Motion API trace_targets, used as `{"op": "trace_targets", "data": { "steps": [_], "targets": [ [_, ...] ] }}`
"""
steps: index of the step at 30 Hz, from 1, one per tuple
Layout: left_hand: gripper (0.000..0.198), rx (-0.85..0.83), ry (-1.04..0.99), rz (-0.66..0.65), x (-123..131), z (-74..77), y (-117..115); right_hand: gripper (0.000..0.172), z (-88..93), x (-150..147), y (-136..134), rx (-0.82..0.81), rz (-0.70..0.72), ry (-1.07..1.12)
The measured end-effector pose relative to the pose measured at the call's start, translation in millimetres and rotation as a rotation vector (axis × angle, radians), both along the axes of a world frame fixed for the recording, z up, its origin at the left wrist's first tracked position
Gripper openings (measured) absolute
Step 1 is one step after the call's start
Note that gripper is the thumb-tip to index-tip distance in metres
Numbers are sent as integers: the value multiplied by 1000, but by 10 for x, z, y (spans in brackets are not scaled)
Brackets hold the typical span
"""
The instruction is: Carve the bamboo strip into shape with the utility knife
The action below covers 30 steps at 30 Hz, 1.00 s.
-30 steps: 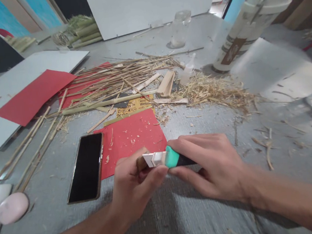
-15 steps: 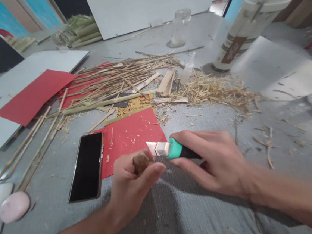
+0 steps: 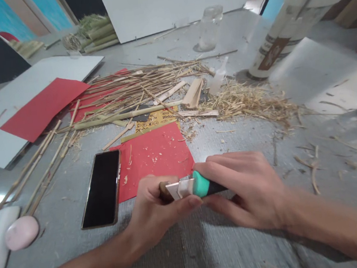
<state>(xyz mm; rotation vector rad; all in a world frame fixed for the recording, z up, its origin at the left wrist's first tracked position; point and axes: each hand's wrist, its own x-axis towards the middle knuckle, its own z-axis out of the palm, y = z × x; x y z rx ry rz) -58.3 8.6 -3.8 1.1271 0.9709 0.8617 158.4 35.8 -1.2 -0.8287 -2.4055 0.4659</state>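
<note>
The knife blade is back against the wood. Half a second ago the person had lifted the utility knife [image 3: 193, 187] up and away from the small brown piece of wood [image 3: 163, 191], leaving a clear gap; now the white blade lies flat on the piece again, much as it did a second ago. It reads to me as one stroke finished and another being set, a repeated shaving motion.

The left hand [image 3: 157, 211] has its fingers curled tight around the piece of wood, thumb pressing along the blade's lower edge, so only the dark end of the wood shows just above the desk [image 3: 192, 253]. The right hand [image 3: 245, 188] has its fingers wrapped closed over the knife's black handle behind the teal collar.

Just beyond the hands lies a red paper sheet [image 3: 155, 156] dusted with pale shavings, and a dark phone [image 3: 102, 194] lies beside it on the left. Farther back a heap of split reeds [image 3: 134, 89] and a mound of straw shavings [image 3: 249, 102] spread across the desk, with a tall pale flask [image 3: 294, 17] at the right.
</note>
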Motion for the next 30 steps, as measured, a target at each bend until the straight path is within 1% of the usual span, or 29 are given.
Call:
{"op": "trace_targets", "data": {
  "steps": [2,4,7,9,11,13,15,17,20,22,24,25,28,30],
  "targets": [
    [72,7,25,21,17,11,-16,27,20,-1,1,25,-6,-8],
    [73,55,61,16,42,27,-43,27,54,4,10,31,-45,-11],
    [73,146,96,-71,61,18,-82,25,114,34,57,4,-184,6],
    [72,117,56,-132,43,-32,-86,22,138,65,107,13,-277,33],
    [70,22,-49,-159,4,-109,-68,20,139,92,156,29,-324,59],
    [64,-114,-204,-156,-35,-180,-38,19,126,101,192,23,-323,76],
    [55,-241,-331,-141,-52,-214,-4,20,110,93,208,-9,-298,73],
    [45,-292,-398,-103,-39,-207,26,19,99,76,213,-37,-282,64],
    [28,-236,-407,-8,5,-164,58,18,92,60,219,-65,-285,53],
    [18,-177,-356,51,27,-141,67,20,86,62,227,-67,-292,60],
    [13,-140,-295,91,37,-133,66,21,75,71,237,-65,-298,64],
    [12,-128,-284,94,38,-133,64,21,69,75,241,-63,-301,63],
    [18,-115,-298,69,38,-142,58,19,54,85,250,-58,-303,55],
    [19,-107,-302,62,39,-149,60,19,50,86,255,-59,-303,61]
  ]
}}
